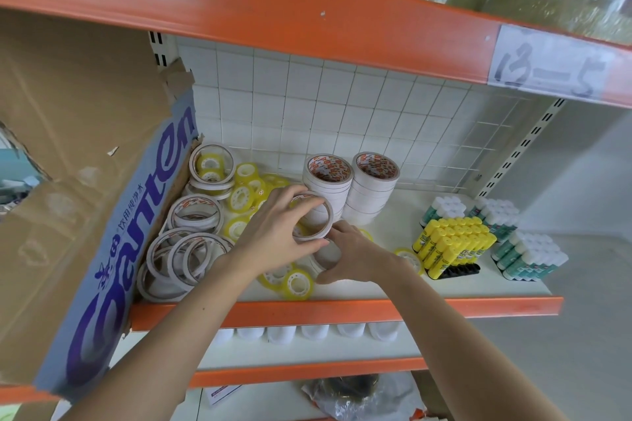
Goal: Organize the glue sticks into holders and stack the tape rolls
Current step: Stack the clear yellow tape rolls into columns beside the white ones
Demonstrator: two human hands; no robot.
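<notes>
Shelf 13-5, contents read left to right.

Item: torn cardboard box (102, 215), lying at nine o'clock against the shelf end.

Item: loose white tape rolls (184, 256), leaning in a heap at eight o'clock, just beside the box; small yellow-tinted clear tape rolls (239, 196) are scattered among and behind them.

Item: our left hand (277, 232), reaching in at centre, wrist low and forearm rising from six o'clock. Its fingers are curling over the rim of one thin white tape roll (314, 217), gripping it tilted in front of the stacks.

Item: our right hand (355, 255), coming in from five o'clock, palm down. Its fingers and thumb are wrapping round a second white roll (328, 258) lying on the shelf board (393, 232), just below the first.

Item: two stacks of white tape rolls (352, 188), standing upright at twelve o'clock, touching each other.

Item: yellow glue sticks (451, 239) in a black holder (458, 271) at three o'clock, with green-and-white glue sticks (526, 256) grouped around them; these are looking already sorted.

Handling note: we are judging the step to be stacking. We should be levelling the held roll before setting it down, centring its core over the left stack's core, and steadying that stack with the free fingers, since thin rolls are liable to slide off a leaning column.
</notes>
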